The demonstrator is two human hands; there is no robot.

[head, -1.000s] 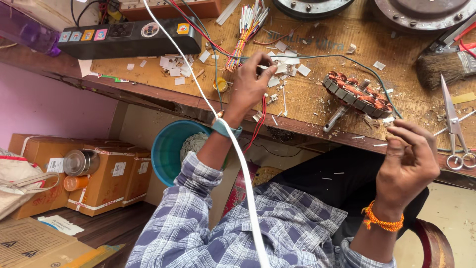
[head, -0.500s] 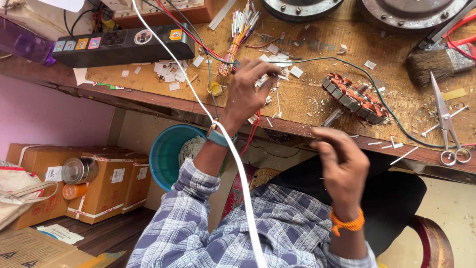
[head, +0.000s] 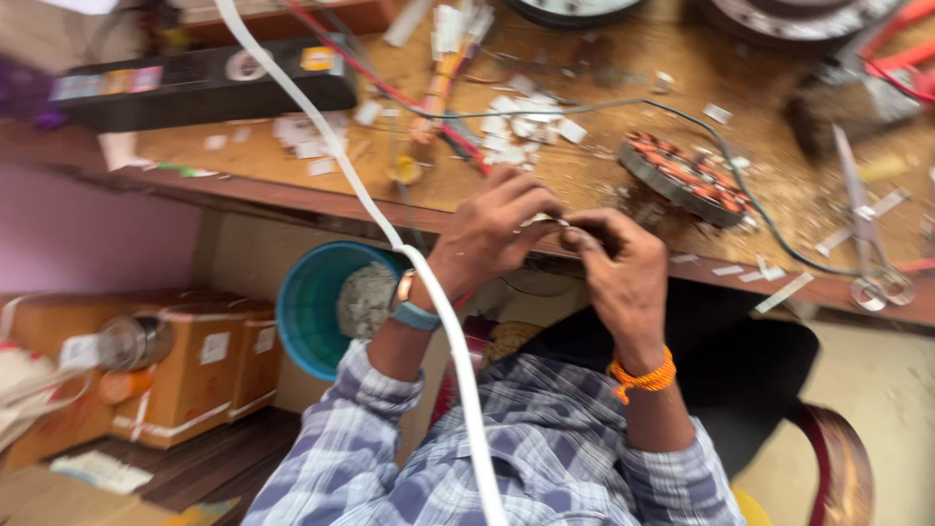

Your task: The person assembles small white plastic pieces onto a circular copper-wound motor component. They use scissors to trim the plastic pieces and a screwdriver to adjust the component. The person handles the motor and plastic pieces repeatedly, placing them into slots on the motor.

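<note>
My left hand and my right hand meet at the front edge of the wooden workbench. Their fingertips pinch a small white paper slip between them; the frame is blurred, so the slip's shape is unclear. A round motor stator with copper windings lies on the bench just beyond my right hand. Several more white paper slips lie scattered behind my left hand. A blue band sits on my left wrist and an orange thread on my right.
A black power strip lies at the bench's left, scissors and a brush at its right. A white cable crosses in front of my left arm. Below stand a blue bucket and cardboard boxes.
My right hand rose from my lap to the bench edge and met my left hand. My left hand drew back from the scattered slips, bringing a white slip.
</note>
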